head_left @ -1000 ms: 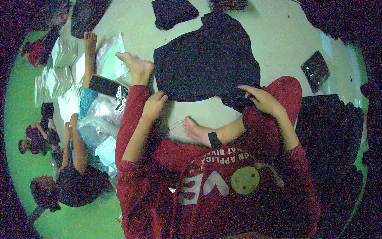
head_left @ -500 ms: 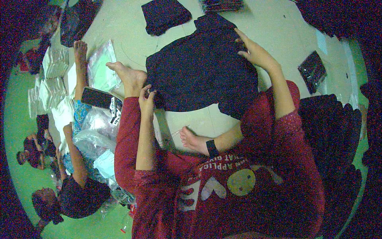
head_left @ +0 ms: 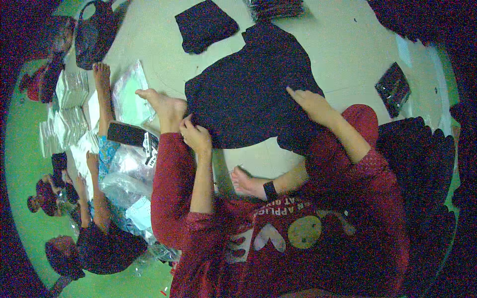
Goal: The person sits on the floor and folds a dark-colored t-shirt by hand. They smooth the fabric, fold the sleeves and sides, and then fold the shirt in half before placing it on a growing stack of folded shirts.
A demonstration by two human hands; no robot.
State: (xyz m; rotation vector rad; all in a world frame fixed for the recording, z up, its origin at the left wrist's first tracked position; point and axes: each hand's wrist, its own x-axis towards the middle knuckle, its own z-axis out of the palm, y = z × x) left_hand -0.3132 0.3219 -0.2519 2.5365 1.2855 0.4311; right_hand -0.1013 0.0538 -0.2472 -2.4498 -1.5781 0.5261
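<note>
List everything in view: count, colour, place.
Spread garment: one, dark, centre
Folded garment: one, dark, top centre
Packets: several, dark, top
Shiny packet: one, dark, right
Garments: several, dark, piled right
Bag: one, black, top left
Stacks: several, white, left
Rectangular item: one, black, left
Plastic bags: several, clear, left
Unclear item: one, pale blue, lower left
Co-workers: at least two, dark tops, left
Floor: one, greenish, throughout
Ankle band: one, black, right ankle
Top: one, red, bottom
Feet: two, near garment
Left hand: one, garment's left edge
Right hand: one, on garment

Dark garment (head_left: 253, 89) — matt cloth, black packet (head_left: 393, 90) — glossy plastic
</note>
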